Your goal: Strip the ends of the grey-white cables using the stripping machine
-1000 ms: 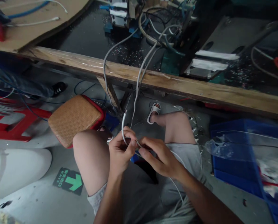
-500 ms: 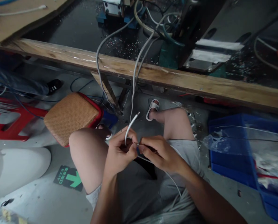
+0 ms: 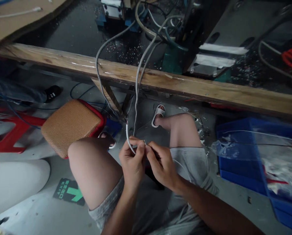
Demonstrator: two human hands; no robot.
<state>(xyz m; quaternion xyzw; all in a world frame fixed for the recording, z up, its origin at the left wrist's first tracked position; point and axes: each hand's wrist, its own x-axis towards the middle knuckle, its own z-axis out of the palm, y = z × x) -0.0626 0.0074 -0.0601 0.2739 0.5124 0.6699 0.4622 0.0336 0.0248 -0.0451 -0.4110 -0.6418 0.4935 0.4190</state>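
Note:
My left hand [image 3: 133, 164] is closed in a pinch on a white cable [image 3: 127, 135], whose free end with bare wire tips curves up above the fingers. Thumb to thumb with it, my right hand [image 3: 162, 164] is also pinched, at a small cable end just above the fingertips. From behind the right hand a thin pale length of cable runs down over the grey shorts. More grey-white cables [image 3: 181, 218] lie bunched across the lap. The fingers hide most of the spot where both hands meet.
A wood-edged workbench [image 3: 70, 60] crosses ahead, with machines and hanging grey cables [image 3: 137, 76]. To the left stand a red stool with a woven cushion [image 3: 71, 125] and a white rounded object [image 3: 18, 182]. Blue bins [image 3: 239, 176] hold plastic bags at right. Another person's shoe [image 3: 53, 93] shows far left.
My hands have drawn together until the thumbs nearly touch. The cable's free end has swung left and now points more upright. The whole view has shifted slightly.

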